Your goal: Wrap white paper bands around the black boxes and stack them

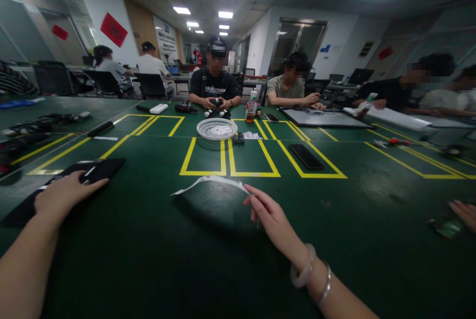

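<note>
My right hand [266, 210], with two bracelets at the wrist, pinches the right end of a thin white strip [211, 180]. The strip curves leftward above the green table [148, 269], its other end free. On the left, my left hand [65, 192] lies with its thumb and fingers apart on a flat black item [106, 169], which has white marks on it. The far fingertips of that hand are partly hidden.
Ahead stand a white round basket [216, 129] and a bottle [251, 109]. A black phone [306, 156] lies within yellow tape. Another person's hand [464, 214] is near a green circuit board [445, 227] at right. Dark tools [29, 130] lie far left.
</note>
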Motion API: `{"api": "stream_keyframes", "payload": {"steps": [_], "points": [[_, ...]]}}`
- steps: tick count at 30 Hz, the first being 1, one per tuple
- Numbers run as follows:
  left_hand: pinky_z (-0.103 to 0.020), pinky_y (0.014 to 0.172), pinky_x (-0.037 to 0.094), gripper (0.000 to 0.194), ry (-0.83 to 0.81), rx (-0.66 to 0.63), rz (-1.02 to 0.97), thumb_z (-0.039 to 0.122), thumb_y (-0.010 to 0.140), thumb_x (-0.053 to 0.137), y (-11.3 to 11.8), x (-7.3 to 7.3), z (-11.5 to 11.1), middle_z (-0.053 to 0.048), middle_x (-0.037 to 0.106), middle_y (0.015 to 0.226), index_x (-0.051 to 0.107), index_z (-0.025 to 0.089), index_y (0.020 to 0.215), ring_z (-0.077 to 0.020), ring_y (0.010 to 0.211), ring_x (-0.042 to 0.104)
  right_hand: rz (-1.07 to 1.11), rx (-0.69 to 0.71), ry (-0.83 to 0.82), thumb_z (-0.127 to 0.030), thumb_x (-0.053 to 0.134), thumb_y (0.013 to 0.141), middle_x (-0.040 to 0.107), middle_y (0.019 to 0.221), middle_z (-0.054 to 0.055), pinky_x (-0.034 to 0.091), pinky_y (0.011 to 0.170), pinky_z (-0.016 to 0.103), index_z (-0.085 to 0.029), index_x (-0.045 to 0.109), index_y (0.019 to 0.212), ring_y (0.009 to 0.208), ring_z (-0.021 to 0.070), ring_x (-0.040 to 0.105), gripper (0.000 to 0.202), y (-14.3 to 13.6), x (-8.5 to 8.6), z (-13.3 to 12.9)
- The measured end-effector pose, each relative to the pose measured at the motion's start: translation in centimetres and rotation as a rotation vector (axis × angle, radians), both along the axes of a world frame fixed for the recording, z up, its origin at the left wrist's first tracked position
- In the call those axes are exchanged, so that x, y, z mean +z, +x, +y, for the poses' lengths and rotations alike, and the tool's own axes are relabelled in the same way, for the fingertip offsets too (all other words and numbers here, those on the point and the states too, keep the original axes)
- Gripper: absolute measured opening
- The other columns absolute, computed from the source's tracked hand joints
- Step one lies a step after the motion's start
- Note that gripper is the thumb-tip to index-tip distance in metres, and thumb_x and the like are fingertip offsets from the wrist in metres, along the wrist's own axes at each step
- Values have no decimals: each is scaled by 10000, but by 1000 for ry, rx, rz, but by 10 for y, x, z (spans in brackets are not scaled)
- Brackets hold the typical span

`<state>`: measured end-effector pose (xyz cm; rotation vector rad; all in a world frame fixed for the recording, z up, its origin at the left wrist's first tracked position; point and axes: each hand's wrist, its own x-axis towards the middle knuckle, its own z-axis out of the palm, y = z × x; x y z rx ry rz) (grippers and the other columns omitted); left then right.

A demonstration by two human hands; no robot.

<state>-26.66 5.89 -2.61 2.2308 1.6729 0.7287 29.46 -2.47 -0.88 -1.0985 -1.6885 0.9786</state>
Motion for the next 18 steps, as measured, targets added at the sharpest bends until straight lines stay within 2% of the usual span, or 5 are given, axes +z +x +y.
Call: {"api": "stream_keyframes", "payload": {"steps": [3,4,7,12,18], "points": [[-502,875,328,651,119,381,183,732,678,642,36,6,6,-55,688,703,726,135,924,-428,1155,522,341,-108,-208,-529,533,929,665,982,59,495,541,259,-222,543,1347,607,121,563,519,2,-1,7],[-492,866,369,759,95,411,234,758,660,639,54,10,5,-61,712,833,703,133,1084,-419,1098,561,428,-148,-254,-534,573,905,669,977,53,495,537,252,-228,546,1339,599,115,559,532,2,0,9],[-460,878,455,889,33,206,348,737,742,598,122,25,-5,-127,614,1256,549,111,1371,-379,1086,590,595,-202,-325,-536,665,846,683,956,36,495,534,236,-244,541,1332,591,105,554,581,2,3,9],[-469,1063,388,877,43,-234,410,583,743,741,223,41,-45,-119,522,1386,470,149,1455,-348,1256,492,631,-236,-311,-550,689,822,704,950,39,490,528,224,-225,553,1298,579,97,557,592,0,6,8],[-520,1117,318,899,41,-458,396,525,711,817,283,34,-79,-89,463,1444,446,218,1470,-338,1295,452,592,-217,-277,-541,685,825,706,989,44,483,533,225,-227,548,1309,599,101,576,593,-3,11,5]]}}
